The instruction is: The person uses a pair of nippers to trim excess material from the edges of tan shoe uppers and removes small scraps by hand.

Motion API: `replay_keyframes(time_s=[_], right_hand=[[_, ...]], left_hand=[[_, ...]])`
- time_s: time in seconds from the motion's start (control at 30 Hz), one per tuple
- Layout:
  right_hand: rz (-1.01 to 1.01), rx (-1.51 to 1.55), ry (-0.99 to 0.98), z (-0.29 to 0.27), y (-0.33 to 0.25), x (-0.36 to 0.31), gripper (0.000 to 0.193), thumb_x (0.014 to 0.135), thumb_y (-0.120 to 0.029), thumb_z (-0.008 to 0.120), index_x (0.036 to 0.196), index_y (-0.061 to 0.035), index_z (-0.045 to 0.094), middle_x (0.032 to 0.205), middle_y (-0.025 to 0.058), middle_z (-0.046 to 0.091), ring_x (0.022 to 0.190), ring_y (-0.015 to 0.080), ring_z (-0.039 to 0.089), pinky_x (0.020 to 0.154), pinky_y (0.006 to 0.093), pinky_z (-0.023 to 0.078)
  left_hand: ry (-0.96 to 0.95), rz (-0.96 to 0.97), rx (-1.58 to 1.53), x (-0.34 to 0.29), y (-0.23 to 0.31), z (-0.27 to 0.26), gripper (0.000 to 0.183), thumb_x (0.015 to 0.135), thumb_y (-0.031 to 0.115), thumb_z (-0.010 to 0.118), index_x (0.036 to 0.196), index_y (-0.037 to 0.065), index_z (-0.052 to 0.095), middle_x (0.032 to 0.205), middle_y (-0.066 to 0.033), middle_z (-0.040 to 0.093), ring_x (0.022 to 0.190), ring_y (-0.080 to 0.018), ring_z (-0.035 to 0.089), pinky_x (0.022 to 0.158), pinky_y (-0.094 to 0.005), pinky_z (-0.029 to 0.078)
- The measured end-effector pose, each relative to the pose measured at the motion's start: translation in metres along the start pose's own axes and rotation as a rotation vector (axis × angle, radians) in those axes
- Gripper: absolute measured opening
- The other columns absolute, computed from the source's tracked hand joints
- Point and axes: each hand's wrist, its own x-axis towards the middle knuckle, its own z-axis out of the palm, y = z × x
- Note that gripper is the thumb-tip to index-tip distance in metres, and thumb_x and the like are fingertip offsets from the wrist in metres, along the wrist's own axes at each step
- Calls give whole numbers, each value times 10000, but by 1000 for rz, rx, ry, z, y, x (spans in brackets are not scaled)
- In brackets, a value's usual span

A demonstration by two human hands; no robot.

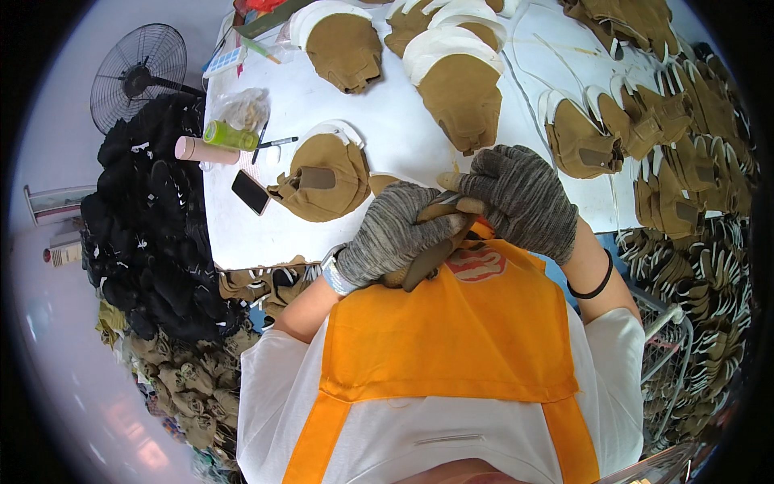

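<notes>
Both of my hands wear grey knitted gloves and meet close to my chest, at the near edge of the white table [314,250]. Folded brown fabric [426,264], probably part of a cap, is gripped in my left hand [387,234], its thumb pressed over the top. My right hand [524,198] pinches the same fabric from the other side, fingers bent. Much of the piece is hidden behind the gloves. Just beyond lies a brown cap [322,181] with a white brim edge; another brown cap [461,97] with a white crescent brim lies farther off.
A phone [251,192], a pink bottle [205,151], a green bottle [231,135] and a pen [278,142] lie at the table's left. Stacked caps [584,145] line the right side. Black caps [153,218] pile up beside a standing fan [139,78]. A wire cart [667,363] stands at right.
</notes>
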Motion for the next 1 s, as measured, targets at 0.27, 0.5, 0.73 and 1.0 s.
replay_keyframes(time_s=[0.27,0.5,0.73,1.0], right_hand=[[63,67,73,6,-6,-7,354,791,-215,624,1141,-165,655,815,58,570,769,251,579,701,367,476],[60,-19,60,6,-10,-7,342,776,-214,632,1114,-167,661,813,54,568,753,241,576,690,364,470],[57,-119,26,5,-11,-9,330,784,-212,624,1109,-164,656,843,53,577,760,228,583,679,363,473],[120,-47,5,4,-14,-9,383,809,-211,617,1188,-154,619,858,65,583,772,238,590,669,360,475]], left_hand=[[-62,-63,144,1,5,-3,279,869,302,640,999,58,680,775,-105,657,710,-217,619,674,-320,480],[-45,-119,146,0,4,-1,303,853,340,661,963,58,685,767,-109,657,712,-233,623,680,-332,486],[-26,-147,148,-4,10,-2,430,826,337,711,1119,39,610,905,-102,658,819,-206,628,739,-320,498],[48,-235,119,-1,13,1,694,795,266,762,1348,77,390,970,-101,665,944,-202,647,810,-314,516]])
